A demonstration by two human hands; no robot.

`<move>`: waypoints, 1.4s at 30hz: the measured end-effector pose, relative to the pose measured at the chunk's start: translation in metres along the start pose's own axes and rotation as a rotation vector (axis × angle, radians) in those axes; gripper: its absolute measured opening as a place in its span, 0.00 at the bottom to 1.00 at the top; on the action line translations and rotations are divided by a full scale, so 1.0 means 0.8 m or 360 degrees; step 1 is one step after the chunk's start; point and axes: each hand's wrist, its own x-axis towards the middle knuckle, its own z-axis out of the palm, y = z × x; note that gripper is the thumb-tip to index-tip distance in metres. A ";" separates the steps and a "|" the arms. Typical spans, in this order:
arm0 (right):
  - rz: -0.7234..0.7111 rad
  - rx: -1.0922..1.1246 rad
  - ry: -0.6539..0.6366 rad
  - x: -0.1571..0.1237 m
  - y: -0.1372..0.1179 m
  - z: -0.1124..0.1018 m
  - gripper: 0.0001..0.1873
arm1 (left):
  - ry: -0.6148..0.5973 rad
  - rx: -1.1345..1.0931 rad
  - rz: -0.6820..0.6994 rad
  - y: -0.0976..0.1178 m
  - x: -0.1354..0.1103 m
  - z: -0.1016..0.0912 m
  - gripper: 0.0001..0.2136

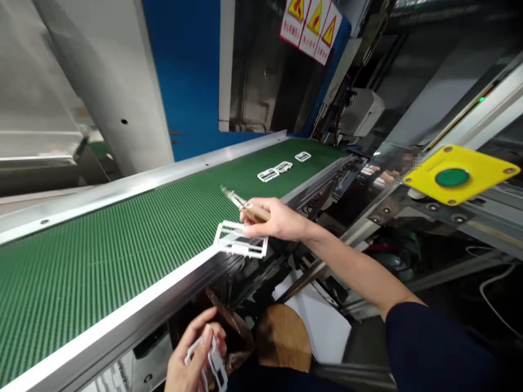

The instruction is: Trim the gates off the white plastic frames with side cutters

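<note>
My right hand [281, 219] is closed over the near edge of the conveyor. It grips a knife [249, 209] with a tan handle and a thin, pale blade pointing up and left over the belt. Under the same fingers is a white plastic frame [241, 250] with crossbars, tilted across the metal rail. Lower down, in front of the conveyor, my left hand [196, 345] is closed around white plastic frame parts [216, 362]; whether they are one or more I cannot tell. Several similar white frames [268, 175] lie on the ribbed green belt [122, 261] farther along.
A metal rail [134, 316] edges the belt. Below it are a brown bag-like liner [239, 332], a round brown stool top [284, 337] and white sheets [322, 316]. A yellow plate with a green button [451, 177] stands at right. Behind is a blue machine [188, 71] with warning signs [311, 24].
</note>
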 end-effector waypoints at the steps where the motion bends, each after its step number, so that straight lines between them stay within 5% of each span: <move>1: 0.0048 0.0069 -0.0091 -0.016 0.000 0.013 0.12 | -0.0036 0.0007 0.0018 0.009 -0.002 0.008 0.28; 4: 0.0212 0.0119 -0.0330 -0.045 0.009 0.040 0.11 | -0.0108 0.0030 0.0018 0.027 -0.003 0.029 0.31; 8: 0.0354 0.0174 -0.0354 -0.063 0.038 0.048 0.12 | -0.0095 0.0174 -0.0063 0.023 0.000 0.046 0.20; 12: 0.0426 0.0604 0.0063 -0.092 0.075 0.061 0.16 | -0.0010 0.0059 -0.0100 0.004 0.004 0.045 0.15; 17: 0.0422 0.0805 0.0661 -0.136 0.112 0.120 0.16 | 0.0154 -0.0001 -0.0079 -0.026 0.003 0.050 0.14; 22: 0.0382 0.0605 0.0986 -0.144 0.117 0.141 0.12 | -0.0103 0.0012 -0.0189 -0.055 -0.005 0.052 0.13; 27: 0.0457 0.0807 0.0467 -0.154 0.127 0.118 0.12 | -0.0198 0.0080 -0.0210 -0.044 0.007 0.020 0.13; 31: 0.0528 0.0892 0.0085 -0.174 0.136 0.122 0.11 | -0.0434 0.0515 -0.0226 -0.021 0.024 0.001 0.12; 37: 0.0574 0.0904 -0.0147 -0.190 0.148 0.139 0.10 | -0.0939 0.0905 -0.0369 -0.007 0.038 0.000 0.08; 42: 0.0598 0.0912 -0.0231 -0.193 0.153 0.141 0.11 | -0.1095 0.1023 -0.0459 -0.012 0.044 -0.006 0.08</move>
